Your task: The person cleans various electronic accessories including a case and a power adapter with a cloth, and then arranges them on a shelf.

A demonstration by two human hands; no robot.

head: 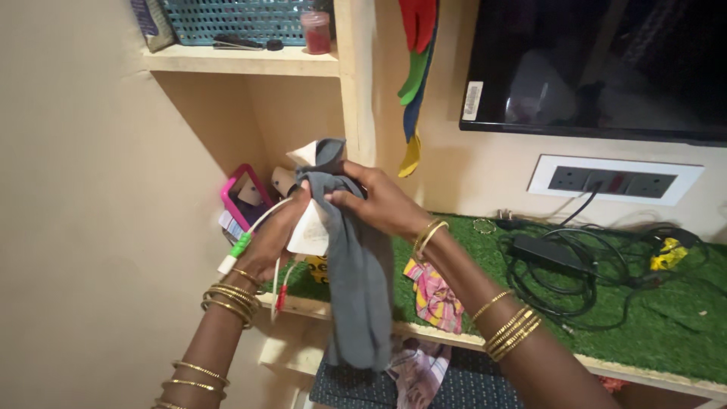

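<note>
- Your two hands meet in front of a cream wall shelf, both closed on a grey cloth point(356, 265) that hangs in a long fold down past the shelf edge.
- Your right hand point(382, 203) pinches the top of the cloth, thumb and fingers clamped together on the bunched fabric; gold bangles sit at that wrist and further up the forearm.
- Your left hand point(271, 241) grips from the other side, fingers wrapped round the cloth and a white piece point(310, 231) tucked against it; how much of that white piece it holds cannot be told.
- A white cable point(254, 231) with a green plug end runs across the back of your left hand, touching it.
- Behind your hands, a pink-framed mirror point(244, 193) leans in the corner of the shelf recess.
- A strip of green turf mat point(681, 318) covers the shelf to the right, with a black power adapter point(549, 251) and tangled black cords lying on it.
- A pink patterned cloth point(433, 295) lies at the shelf's front edge, just beside your right wrist.
- Above the mat, a white socket panel point(613, 180) is set in the wall, under a dark television screen point(598, 64).
- On the upper shelf stands a teal basket point(235, 19) with a small red jar point(316, 32) beside it.
</note>
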